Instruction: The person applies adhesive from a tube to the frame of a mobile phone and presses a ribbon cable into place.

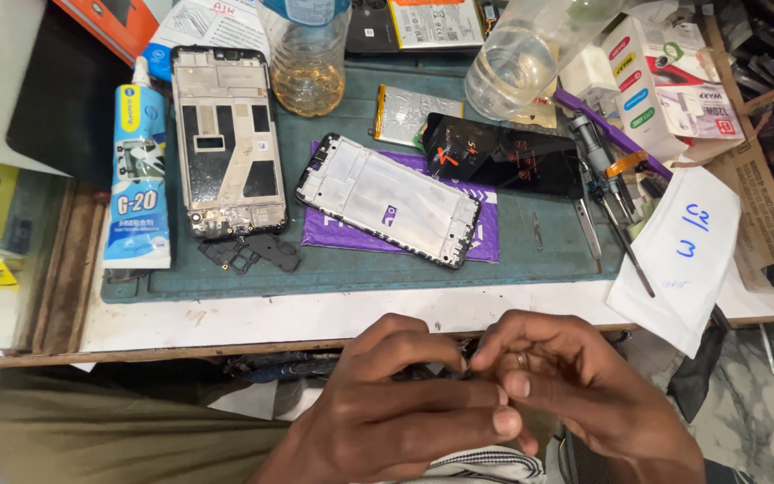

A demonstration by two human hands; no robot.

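Fingers [472, 358] of both hands meet at six o'clock, below the desk's near edge, pinched narrowly on a small dark part [461, 366] that is mostly hidden between them; what it is cannot be told. The left hand [396, 403] curls in from seven o'clock, the right hand [575, 394] from five o'clock, a ring on one finger.

Just above them runs the white edge of the desk [315, 315], then a blue-green work mat [530, 260]. At the mat's centre lies a silver phone frame [389, 199] tilted on a purple sheet [487, 235], with a black screen panel [503, 154] toward one o'clock. A second, upright phone frame [226, 139] sits at eleven o'clock, small black covers [248, 253] just beneath it.

At ten o'clock a blue-and-white glue tube [139, 166] lies lengthwise. A white paper slip [681, 246] with blue handwriting hangs over the edge at three o'clock; a white box [665, 76] with coloured labels stands at two o'clock.

At twelve o'clock a clear bottle [306, 63] holds amber liquid low down; beside it, toward one o'clock, a tilted clear bottle [530, 49] holds colourless liquid.
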